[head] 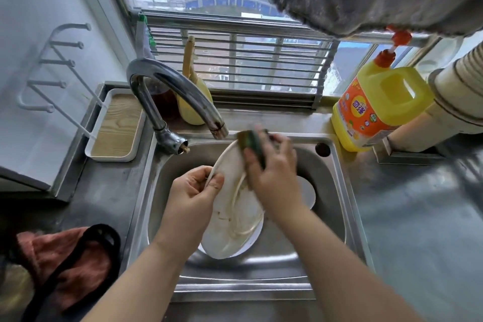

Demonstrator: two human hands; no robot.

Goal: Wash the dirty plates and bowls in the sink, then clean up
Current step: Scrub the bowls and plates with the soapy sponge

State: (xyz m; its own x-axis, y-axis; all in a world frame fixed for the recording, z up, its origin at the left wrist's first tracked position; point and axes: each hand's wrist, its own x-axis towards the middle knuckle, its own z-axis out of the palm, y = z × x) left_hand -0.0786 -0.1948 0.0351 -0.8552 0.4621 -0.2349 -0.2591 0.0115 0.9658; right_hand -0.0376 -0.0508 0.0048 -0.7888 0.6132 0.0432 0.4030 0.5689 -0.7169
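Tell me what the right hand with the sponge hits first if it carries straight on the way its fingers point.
Probably the curved chrome tap spout, just beyond the right hand and its green-and-yellow sponge; depth is unclear.

In the sink (337,191) a plate (235,217) leans tilted, faucet (167,91) behind-left, detergent bottle (376,110) behind-right.

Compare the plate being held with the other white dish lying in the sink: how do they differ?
The held plate is tilted up, gripped at its rim by the left hand and scrubbed with a sponge by the right hand; the other dish lies untouched, mostly hidden. The held plate shows brown smears; the dish's visible part looks clean. Both are white.
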